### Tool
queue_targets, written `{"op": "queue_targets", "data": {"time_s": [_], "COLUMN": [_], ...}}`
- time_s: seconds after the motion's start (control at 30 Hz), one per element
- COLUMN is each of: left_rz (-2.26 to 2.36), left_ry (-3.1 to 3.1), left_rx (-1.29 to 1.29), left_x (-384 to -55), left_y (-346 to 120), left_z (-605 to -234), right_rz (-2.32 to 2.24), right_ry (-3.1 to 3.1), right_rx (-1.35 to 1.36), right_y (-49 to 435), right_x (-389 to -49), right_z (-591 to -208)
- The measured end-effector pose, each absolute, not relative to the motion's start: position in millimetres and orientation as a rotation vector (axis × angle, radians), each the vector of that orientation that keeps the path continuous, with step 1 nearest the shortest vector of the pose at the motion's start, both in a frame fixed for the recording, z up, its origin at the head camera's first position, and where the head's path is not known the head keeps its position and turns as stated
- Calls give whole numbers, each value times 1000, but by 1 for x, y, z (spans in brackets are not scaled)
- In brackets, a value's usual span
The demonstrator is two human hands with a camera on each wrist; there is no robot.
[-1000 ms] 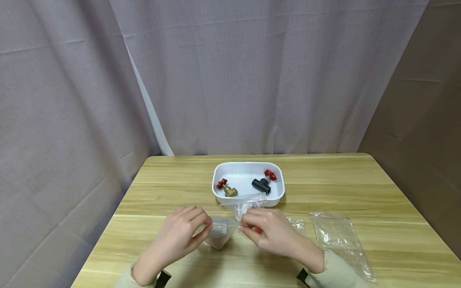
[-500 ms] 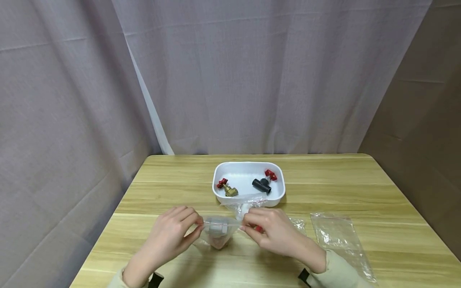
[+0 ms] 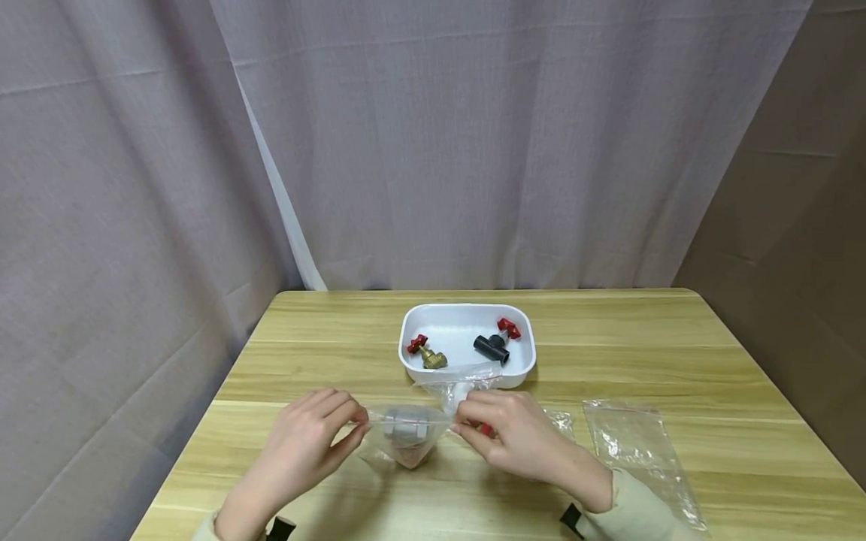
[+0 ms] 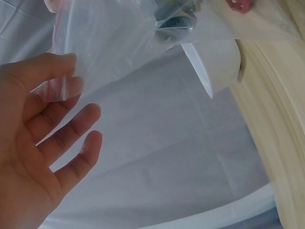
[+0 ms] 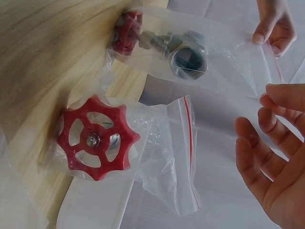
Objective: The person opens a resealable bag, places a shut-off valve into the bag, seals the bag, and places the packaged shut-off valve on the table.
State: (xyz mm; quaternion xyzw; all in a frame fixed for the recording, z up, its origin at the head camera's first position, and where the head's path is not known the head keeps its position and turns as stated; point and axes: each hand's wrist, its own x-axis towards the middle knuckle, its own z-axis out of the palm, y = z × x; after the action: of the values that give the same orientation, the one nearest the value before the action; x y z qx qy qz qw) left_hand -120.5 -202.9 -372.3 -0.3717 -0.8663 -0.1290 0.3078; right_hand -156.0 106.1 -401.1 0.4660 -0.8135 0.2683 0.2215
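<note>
A clear zip bag [image 5: 231, 59] is stretched between both hands, its zip strip running from one hand to the other. Inside it sits a valve [image 5: 188, 62] with a metallic grey body and a red handwheel [image 5: 127, 33], wheel end down by the table. My left hand [image 3: 311, 436] pinches the left corner of the bag's mouth between thumb and forefinger, the other fingers spread loosely in the left wrist view. At the opposite corner, my right hand [image 3: 504, 432] pinches the edge with thumb and fingertips. The mouth looks drawn flat.
Beside the right hand stands another zip bag [image 5: 164, 176] holding a valve with a red handwheel [image 5: 97, 136]. Behind it, a white tray [image 3: 449, 309] holds a brass valve [image 3: 433, 359] and a black valve [image 3: 491, 349]. A flat clear bag [image 3: 639, 443] lies at right.
My left hand has moved leftward with its corner of the bag, pulling the mouth wider and tauter. The right hand has barely shifted.
</note>
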Motion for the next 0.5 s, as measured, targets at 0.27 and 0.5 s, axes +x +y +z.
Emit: {"op": "queue_targets", "data": {"time_s": [0.27, 0.5], "left_rz": [-348, -354], "left_ry": [-2303, -2269], "left_rx": [-966, -961], "left_x": [-120, -118], "left_y": [-208, -213], "left_z": [-373, -373], "right_rz": [751, 745], "right_ry": [-2275, -2276], "right_rx": [1283, 1272], "right_y": [106, 107], "right_x": [-156, -156], "right_z": [-402, -401]}}
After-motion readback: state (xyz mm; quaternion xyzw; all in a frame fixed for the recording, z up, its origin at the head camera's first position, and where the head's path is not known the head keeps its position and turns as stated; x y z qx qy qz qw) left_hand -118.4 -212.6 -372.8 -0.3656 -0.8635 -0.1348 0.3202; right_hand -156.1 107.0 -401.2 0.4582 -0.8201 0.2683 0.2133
